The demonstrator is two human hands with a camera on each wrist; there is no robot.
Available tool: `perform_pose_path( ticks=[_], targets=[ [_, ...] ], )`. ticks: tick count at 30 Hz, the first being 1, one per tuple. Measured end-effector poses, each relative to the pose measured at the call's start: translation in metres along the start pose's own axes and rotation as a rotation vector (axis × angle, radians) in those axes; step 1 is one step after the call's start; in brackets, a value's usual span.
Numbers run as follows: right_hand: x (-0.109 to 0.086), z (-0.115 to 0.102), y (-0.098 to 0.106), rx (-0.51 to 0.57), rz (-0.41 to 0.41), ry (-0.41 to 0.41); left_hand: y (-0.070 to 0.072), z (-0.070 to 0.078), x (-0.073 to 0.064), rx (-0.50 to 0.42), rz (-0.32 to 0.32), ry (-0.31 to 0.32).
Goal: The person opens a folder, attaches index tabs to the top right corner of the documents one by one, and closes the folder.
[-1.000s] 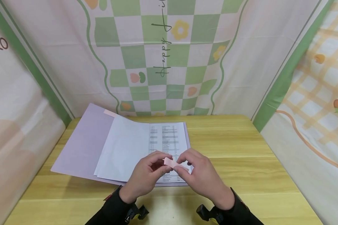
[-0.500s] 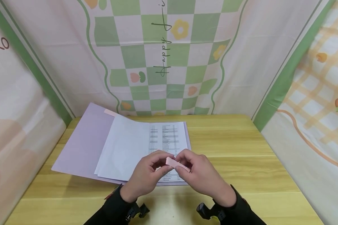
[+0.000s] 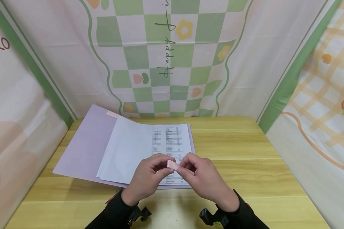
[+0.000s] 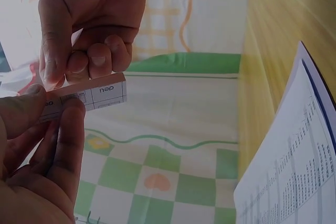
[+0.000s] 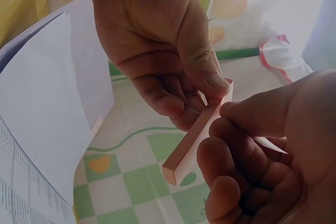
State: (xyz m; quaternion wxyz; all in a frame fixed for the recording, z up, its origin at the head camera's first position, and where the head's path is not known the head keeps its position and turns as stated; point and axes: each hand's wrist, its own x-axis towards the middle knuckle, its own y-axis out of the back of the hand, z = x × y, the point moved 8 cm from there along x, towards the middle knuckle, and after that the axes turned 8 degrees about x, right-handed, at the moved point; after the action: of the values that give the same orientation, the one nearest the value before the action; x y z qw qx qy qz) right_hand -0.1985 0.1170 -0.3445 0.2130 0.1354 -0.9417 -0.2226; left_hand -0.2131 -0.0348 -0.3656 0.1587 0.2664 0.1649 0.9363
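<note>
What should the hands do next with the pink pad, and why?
Perhaps gently peel one strip off the pink sticky-note pad with the right hand: the left hand pinches the pad, the right hand curls against it, and a pink tab already sits in the open purple folder.

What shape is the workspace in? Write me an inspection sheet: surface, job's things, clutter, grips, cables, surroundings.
Surface: wood-look table; purple folder lies open on it.
Job's things: pink paper pad, held above the folder's printed page.
Clutter: nothing seen.
Grips: left grip pinches the pad; right grip pinches at its edge, partly hidden.
Cables: nothing seen.
Surroundings: patterned cloth behind and at both sides.
</note>
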Motion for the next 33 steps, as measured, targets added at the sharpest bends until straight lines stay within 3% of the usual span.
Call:
perform_pose_path(
  ticks=[7, 14, 16, 25, 30, 33],
  targets=[
    [-0.001, 0.0, 0.002, -0.006, 0.013, 0.012, 0.002, -0.001, 0.0, -0.004, 0.056, 0.021],
    [-0.006, 0.004, 0.011, -0.023, 0.061, -0.036, 0.027, -0.015, 0.002, -0.154, 0.207, 0.196],
    [-0.006, 0.004, 0.013, -0.026, 0.068, -0.035, 0.032, -0.017, 0.002, -0.174, 0.208, 0.193],
    [-0.004, -0.002, 0.02, -0.035, 0.071, -0.028, 0.027, -0.01, 0.007, -0.203, 0.149, 0.074],
    [-0.004, -0.001, 0.032, -0.051, 0.088, -0.036, 0.017, -0.009, 0.011, -0.203, 0.077, 0.082],
    [-0.001, 0.0, 0.044, -0.081, 0.083, -0.026, 0.006, -0.007, 0.014, -0.15, 0.004, 0.082]
  ],
)
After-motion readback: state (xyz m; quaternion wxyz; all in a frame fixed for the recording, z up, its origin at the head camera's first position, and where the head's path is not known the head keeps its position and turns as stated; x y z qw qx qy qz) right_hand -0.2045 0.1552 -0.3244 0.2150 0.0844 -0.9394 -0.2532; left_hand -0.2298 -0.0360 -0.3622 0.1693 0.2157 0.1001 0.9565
